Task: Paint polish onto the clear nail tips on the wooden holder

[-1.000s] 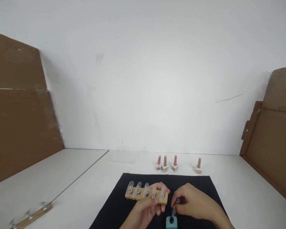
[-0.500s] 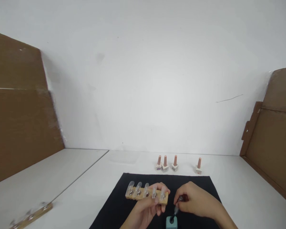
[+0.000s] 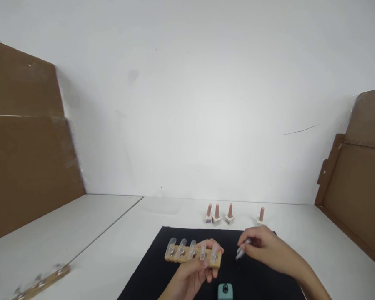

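Though the teal nail-polish bottle [image 3: 225, 291] is cut off by the lower frame edge, its open neck shows on the black cloth mat [image 3: 156, 266]. At the mat's middle, the left hand [image 3: 192, 277] grips a pale wooden holder bar [image 3: 193, 256] carrying five clear nail tips. Toward the mat's far right corner, the right hand [image 3: 265, 249] pinches a thin polish brush [image 3: 241, 251], its bristles blurred. Four pink-capped small bottles [image 3: 217, 214] stand behind the mat's far edge. A second wooden bar [image 3: 40, 283], blurred, lies at the white table's [image 3: 81, 233] near left edge.

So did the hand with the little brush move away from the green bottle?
Yes. The right hand with the small polish brush lifted up and rightward, away from the open teal polish bottle, which stays put at the bottom edge.
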A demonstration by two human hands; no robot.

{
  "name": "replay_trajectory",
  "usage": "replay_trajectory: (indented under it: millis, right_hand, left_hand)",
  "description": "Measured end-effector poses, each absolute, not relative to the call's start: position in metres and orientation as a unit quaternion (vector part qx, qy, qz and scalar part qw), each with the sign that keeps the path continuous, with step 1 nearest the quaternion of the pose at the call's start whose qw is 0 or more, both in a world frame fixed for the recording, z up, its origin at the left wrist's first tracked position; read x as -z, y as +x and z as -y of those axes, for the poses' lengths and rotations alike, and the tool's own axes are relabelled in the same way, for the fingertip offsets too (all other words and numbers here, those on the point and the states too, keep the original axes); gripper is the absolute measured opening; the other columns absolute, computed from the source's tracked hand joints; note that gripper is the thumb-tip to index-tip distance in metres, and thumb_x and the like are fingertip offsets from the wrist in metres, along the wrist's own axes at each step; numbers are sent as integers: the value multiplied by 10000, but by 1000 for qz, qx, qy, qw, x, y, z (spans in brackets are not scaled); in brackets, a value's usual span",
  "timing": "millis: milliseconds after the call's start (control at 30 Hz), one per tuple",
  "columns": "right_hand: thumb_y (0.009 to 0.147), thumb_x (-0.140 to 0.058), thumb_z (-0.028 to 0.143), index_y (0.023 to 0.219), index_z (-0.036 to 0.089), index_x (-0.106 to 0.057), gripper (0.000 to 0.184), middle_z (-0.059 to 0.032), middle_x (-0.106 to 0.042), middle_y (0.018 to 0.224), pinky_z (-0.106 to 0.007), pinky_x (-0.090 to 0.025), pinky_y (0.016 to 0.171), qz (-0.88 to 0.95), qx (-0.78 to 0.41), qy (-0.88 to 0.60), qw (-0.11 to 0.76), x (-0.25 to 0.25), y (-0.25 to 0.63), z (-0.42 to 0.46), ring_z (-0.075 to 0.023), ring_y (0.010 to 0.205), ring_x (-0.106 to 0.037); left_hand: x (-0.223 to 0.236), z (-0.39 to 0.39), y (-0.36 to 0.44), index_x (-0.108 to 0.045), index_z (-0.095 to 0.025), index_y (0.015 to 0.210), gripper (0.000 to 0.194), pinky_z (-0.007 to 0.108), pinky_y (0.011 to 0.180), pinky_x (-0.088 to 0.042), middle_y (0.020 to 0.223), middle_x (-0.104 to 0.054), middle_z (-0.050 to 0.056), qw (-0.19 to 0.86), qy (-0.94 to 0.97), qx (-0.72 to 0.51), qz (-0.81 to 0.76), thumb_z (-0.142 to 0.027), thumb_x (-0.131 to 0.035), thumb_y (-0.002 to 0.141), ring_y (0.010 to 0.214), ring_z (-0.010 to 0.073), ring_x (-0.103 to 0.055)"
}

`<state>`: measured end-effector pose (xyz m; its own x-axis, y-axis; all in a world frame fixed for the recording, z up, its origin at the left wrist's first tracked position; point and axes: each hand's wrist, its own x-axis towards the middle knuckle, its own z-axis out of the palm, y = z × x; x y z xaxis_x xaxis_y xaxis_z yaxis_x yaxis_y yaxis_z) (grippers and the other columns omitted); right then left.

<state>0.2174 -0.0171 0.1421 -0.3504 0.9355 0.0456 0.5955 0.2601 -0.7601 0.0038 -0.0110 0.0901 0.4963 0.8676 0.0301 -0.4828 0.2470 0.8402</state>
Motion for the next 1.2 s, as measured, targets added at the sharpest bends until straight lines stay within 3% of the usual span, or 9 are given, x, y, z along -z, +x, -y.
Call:
replay_trajectory:
  millis: [167,467,1000,1200]
  right_hand:
    - [839,-493,365,777,161,-632,254,17,-497,635,-241,-350,547,715,-333,-502,354,-166,216,31,-140,585,-431]
    - [791,-519,197,745,154,-665,160,0,-580,631,-213,-396,528,746,-281,-481,365,-169,189,46,-135,569,-505]
    - [836,-472,270,679,169,-587,219,38,-464,551,-229,-310,476,739,-244,-511,366,-168,197,43,-121,502,-398]
    - [829,-495,276,685,176,-608,209,12,-545,599,-226,-366,498,731,-256,-485,406,-169,195,45,-133,539,-452]
  left_hand:
    - [-91,11,6,-741,-161,801,176,178,502,-365,743,-579,25,756,434,-443,-208,-264,-691,667,573,83,-534]
    - [-99,20,14,-724,-139,731,232,180,492,-355,666,-612,2,763,384,-466,-232,-300,-759,567,533,82,-554]
    - [-99,24,18,-739,-154,716,125,186,520,-405,686,-698,20,794,328,-445,-252,-188,-736,596,520,94,-601]
    - [-96,22,16,-733,-153,747,167,179,513,-396,649,-678,12,794,356,-431,-238,-226,-750,598,522,97,-603]
